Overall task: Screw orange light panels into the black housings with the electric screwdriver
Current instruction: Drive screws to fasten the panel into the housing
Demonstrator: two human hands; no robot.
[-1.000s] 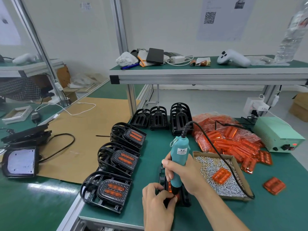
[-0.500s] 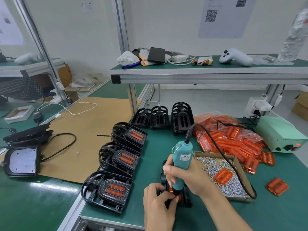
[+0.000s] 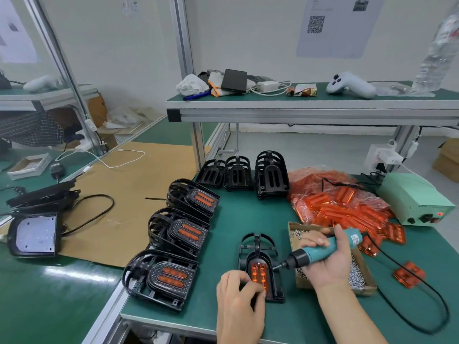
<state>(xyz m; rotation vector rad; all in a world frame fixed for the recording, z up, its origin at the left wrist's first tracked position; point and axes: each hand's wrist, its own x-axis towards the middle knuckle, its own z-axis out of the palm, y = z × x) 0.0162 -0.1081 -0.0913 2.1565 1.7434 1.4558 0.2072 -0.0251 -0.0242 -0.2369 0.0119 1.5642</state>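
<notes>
A black housing (image 3: 258, 247) lies flat near the table's front edge with an orange light panel (image 3: 258, 271) seated in it. My left hand (image 3: 238, 299) grips the housing's near left side, fingers curled over its edge. My right hand (image 3: 327, 259) holds the teal electric screwdriver (image 3: 320, 253) tilted almost level over the screw box, its black tip just right of the panel. A cardboard box of screws (image 3: 357, 274) sits under that hand.
Three finished housings (image 3: 178, 232) stand in a row to the left. Empty black housings (image 3: 270, 175) stack at the back. A bag of orange panels (image 3: 342, 202) and a green power unit (image 3: 412, 197) lie on the right; loose panels (image 3: 408, 274) are nearby.
The screwdriver stood upright with its tip on the panel; now it is lifted off, swung right and laid nearly level above the screw box. My left hand stays on the housing.
</notes>
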